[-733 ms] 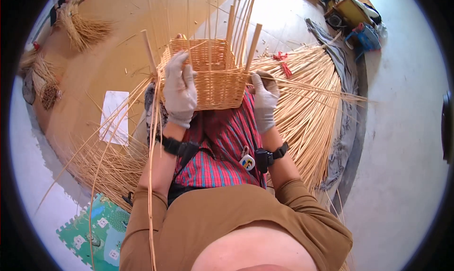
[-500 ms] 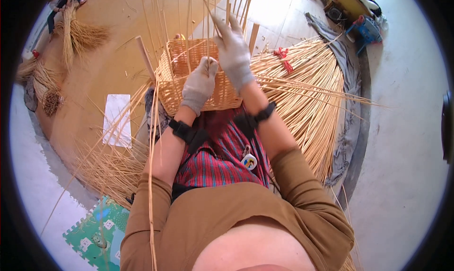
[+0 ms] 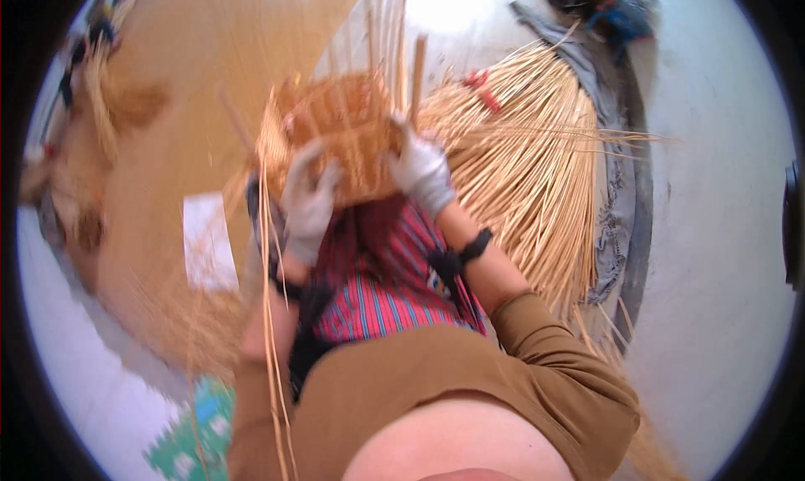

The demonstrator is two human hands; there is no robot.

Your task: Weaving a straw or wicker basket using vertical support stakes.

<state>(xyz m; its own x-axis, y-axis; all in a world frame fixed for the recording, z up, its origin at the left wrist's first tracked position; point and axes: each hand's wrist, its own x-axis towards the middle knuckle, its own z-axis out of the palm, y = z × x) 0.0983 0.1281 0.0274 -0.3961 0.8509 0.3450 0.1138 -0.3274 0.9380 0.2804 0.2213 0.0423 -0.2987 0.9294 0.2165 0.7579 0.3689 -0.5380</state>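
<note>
A half-woven wicker basket (image 3: 340, 129) rests on my lap, with tall upright cane stakes rising from its rim. My left hand (image 3: 309, 202), in a pale glove, grips the basket's near left side. My right hand (image 3: 422, 172), also gloved, holds the near right side by the rim. Long loose canes (image 3: 270, 330) trail down past my left arm. The picture is blurred by motion, so finger detail is unclear.
A large fan of straw-coloured canes (image 3: 528, 171) lies on a grey cloth (image 3: 625, 221) to my right. A white sheet (image 3: 205, 242) lies on the tan mat at left. Cane bundles (image 3: 109, 116) sit at far left, a bag (image 3: 616, 7) at upper right.
My right hand has come down from the upright stakes to the basket's right side. My left hand has slid lower on the left side. The view has shifted and blurred.
</note>
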